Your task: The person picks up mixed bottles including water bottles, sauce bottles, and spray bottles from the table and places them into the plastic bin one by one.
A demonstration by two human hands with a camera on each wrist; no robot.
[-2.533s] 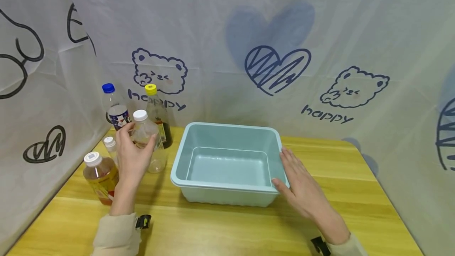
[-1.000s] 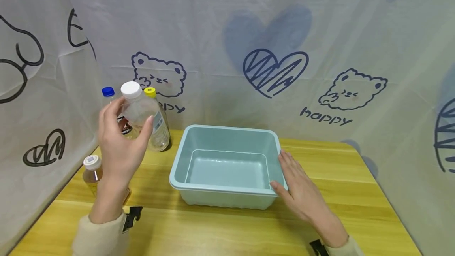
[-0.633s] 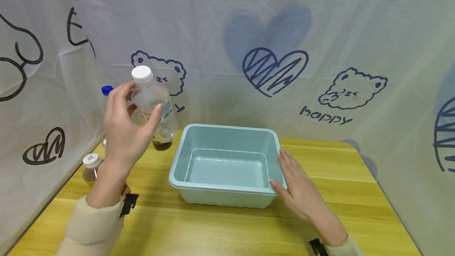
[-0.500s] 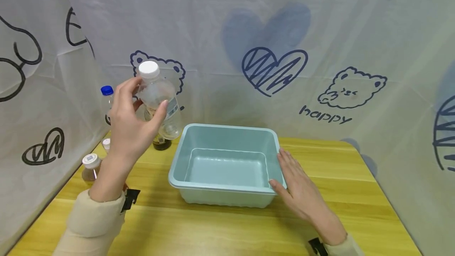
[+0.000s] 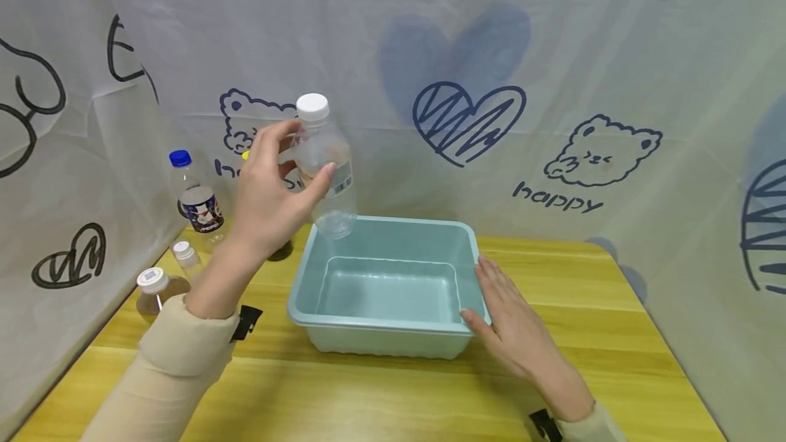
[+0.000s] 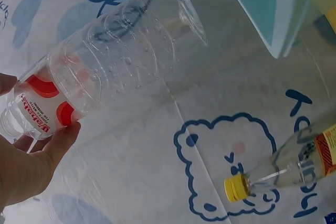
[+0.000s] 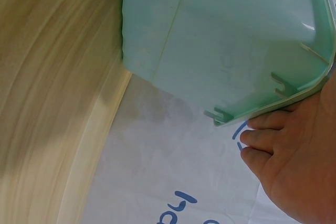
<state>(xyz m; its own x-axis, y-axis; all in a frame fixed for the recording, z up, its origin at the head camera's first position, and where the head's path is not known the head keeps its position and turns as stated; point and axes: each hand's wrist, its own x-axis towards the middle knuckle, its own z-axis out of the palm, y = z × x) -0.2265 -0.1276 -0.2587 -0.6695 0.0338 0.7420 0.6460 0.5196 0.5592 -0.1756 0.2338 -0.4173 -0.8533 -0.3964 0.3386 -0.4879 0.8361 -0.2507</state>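
Note:
A clear plastic bottle point(image 5: 336, 186) with a white cap is pinched near its shoulder by my left hand point(image 5: 270, 189), fingers and thumb on either side. It is raised, and its base overlaps the back left corner of the light blue plastic basin point(image 5: 383, 325) in the head view. A red and white label point(image 6: 50, 103) shows on the bottle in the left wrist view. My right hand point(image 5: 516, 319) rests against the basin's right rim with its fingers straight. Nothing lies inside the basin.
Left on the wooden table point(image 5: 381, 401) stand a blue-capped bottle point(image 5: 199, 203), a small white-capped bottle point(image 5: 186, 256) and a wider white-capped bottle point(image 5: 156, 288). A yellow-capped bottle point(image 6: 294, 166) is mostly hidden behind my left hand in the head view. A printed cloth point(image 5: 381, 87) hangs behind.
My left hand has lifted the clear bottle from among the other bottles and carried it right to the basin's back left corner. The right hand has stayed at the basin's rim.

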